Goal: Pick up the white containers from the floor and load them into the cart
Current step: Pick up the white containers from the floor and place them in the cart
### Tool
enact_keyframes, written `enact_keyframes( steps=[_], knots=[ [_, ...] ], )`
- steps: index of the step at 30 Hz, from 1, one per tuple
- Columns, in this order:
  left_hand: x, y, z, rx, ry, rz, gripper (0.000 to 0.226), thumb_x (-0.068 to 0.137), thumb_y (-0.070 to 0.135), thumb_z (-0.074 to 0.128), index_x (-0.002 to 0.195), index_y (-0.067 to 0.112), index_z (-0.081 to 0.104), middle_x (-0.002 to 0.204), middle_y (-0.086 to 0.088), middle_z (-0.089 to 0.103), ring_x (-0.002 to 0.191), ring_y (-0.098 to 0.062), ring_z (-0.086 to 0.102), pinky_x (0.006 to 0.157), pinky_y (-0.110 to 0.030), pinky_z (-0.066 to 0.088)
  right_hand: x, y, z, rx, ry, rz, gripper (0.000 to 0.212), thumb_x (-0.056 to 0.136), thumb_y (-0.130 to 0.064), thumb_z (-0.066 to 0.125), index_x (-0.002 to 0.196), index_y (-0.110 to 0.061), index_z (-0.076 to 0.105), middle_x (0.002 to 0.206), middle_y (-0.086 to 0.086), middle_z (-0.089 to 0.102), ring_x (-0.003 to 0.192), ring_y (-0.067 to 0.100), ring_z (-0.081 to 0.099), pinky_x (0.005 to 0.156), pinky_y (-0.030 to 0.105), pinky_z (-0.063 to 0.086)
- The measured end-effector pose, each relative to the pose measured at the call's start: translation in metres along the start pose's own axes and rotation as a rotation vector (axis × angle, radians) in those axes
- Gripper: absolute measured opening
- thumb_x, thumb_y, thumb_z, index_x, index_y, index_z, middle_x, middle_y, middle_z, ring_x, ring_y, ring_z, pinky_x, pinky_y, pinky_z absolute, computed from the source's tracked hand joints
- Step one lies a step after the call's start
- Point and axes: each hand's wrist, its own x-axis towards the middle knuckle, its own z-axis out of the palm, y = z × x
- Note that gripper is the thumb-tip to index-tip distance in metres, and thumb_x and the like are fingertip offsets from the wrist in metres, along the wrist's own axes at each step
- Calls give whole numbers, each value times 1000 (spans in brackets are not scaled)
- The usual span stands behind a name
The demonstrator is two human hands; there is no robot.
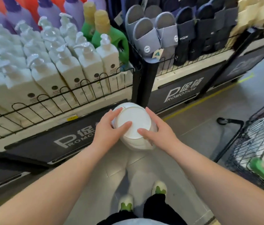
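Setting: a shop aisle with a grey tiled floor (pixel 197 127) and a shelf of white pump bottles (pixel 73 69).
Container: a round white plastic container (pixel 133 120) was held above the floor, left of the black wire cart (pixel 248 143).
Left hand (pixel 110 129): fingers grasping the container's side.
Right hand (pixel 158 132): fingers grasping the opposite side.

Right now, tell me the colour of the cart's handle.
Green, on the cart handle, at the right of the head view.
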Motion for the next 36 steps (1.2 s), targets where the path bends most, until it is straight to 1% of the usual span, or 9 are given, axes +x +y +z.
enact_keyframes(
  steps=[7,12,14,17,21,26,29,34,36],
  knots=[
    [20,85,101,-10,-241,184,71,62,70,67,128,56,44,147,11,41,133,-18,43,103,-53,45,-49,35,-101,114,303,54,76,81,-32,71,142,-47,29,134,-24,40,131,9,38,107,32,36],
    [22,151,205,9,-383,337,65,72,61,70,132,49,47,151,7,37,135,-19,42,108,-48,41,-79,79,-189,178,517,78,77,80,-31,73,142,-47,29,131,-28,40,128,2,37,103,26,37],
    [22,177,250,-3,-421,381,68,69,62,69,132,48,48,152,6,38,135,-18,42,108,-47,40,-89,100,-227,173,594,87,78,79,-31,73,142,-45,30,131,-28,39,126,0,37,100,22,34],
    [22,213,314,-46,-492,440,67,68,62,71,130,48,50,150,8,40,134,-17,44,107,-46,41,-102,130,-281,202,701,81,79,78,-30,75,143,-44,32,135,-25,40,129,0,37,108,28,34],
    [22,260,390,-56,-537,524,60,75,46,77,131,44,52,154,6,34,135,-16,42,111,-45,37,-113,157,-346,221,816,93,79,79,-21,74,143,-41,32,137,-23,38,131,1,34,105,21,30],
    [38,311,473,-46,-680,630,65,72,53,75,132,42,52,154,4,35,140,-11,33,114,-45,33,-114,189,-413,253,970,128,78,79,-18,74,143,-37,33,146,-13,38,137,8,33,115,38,30],
    [57,337,527,-1,-766,715,62,76,49,76,133,41,51,153,2,37,142,-12,31,114,-46,33,-106,209,-448,284,1056,160,80,80,-18,73,145,-35,30,147,-12,37,137,6,31,116,37,28],
    [89,380,617,11,-955,773,62,78,43,76,134,36,52,153,3,36,137,3,24,115,-40,32,-81,238,-504,353,1216,283,77,83,-21,71,145,-36,28,145,-13,38,135,5,32,112,33,31],
    [98,393,648,57,-1026,779,62,80,42,74,136,35,49,155,2,33,142,-4,24,116,-37,28,-72,248,-524,385,1264,322,76,83,-21,71,145,-37,30,144,-15,37,136,5,32,113,33,31]
  ],
)
